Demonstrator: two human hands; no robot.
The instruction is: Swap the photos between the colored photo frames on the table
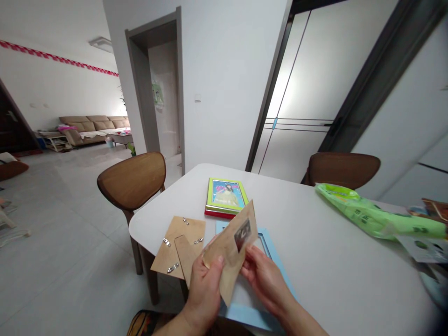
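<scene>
Both my hands hold a brown paper envelope (231,249) with a small dark window, tilted up above the table. My left hand (205,289) grips its near lower edge with the thumb on top. My right hand (266,280) pinches its right side from behind. Under the envelope lies a light blue picture frame (271,249) flat on the white table (315,252). To the left lies a brown frame backing board (178,245) with metal clips and a stand flap. Beyond it sit stacked frames, the top one green (226,197) with a picture inside.
Two brown wooden chairs stand at the table, one at the left (133,179) and one at the far side (343,169). A green plastic package (378,215) and other packets lie at the right. An open doorway (163,93) and a living room sofa (94,126) lie beyond.
</scene>
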